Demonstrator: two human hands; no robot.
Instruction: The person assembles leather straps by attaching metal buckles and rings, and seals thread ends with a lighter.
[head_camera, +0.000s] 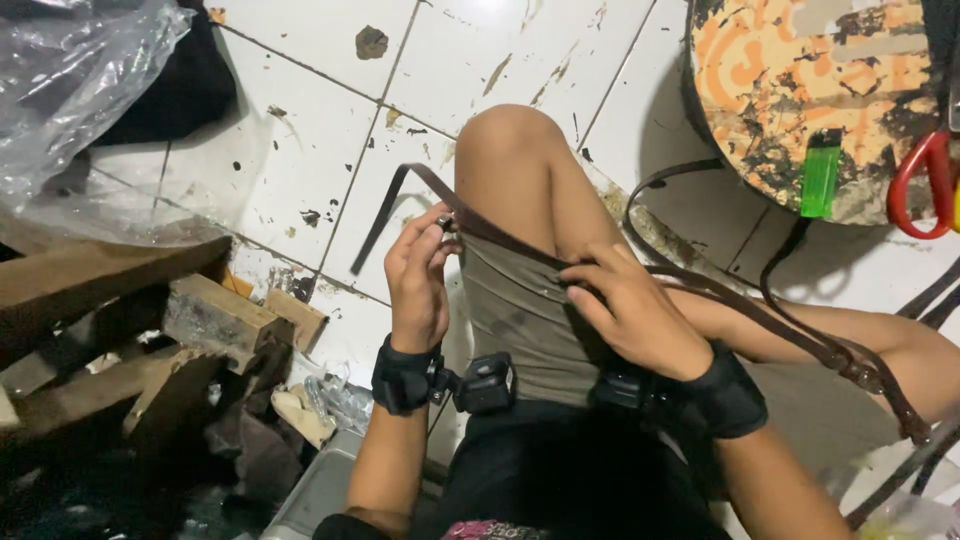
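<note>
A strap (480, 225) lies across the raised knee (510, 150), with the left hand (418, 275) on it at the left side and the right hand (625, 310) at the right. Wood scraps (150, 320) lie on the floor (300, 150) far left; a lighter (820, 172) rests on the round board (800, 90) upper right, scissors (925, 185) beside it

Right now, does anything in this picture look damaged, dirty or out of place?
Yes. The white floor tiles are stained and chipped. The round board has orange paint flaking off. Wood scraps lie piled untidily. The left hand and right hand hold a brown leather strap that looks intact.
</note>
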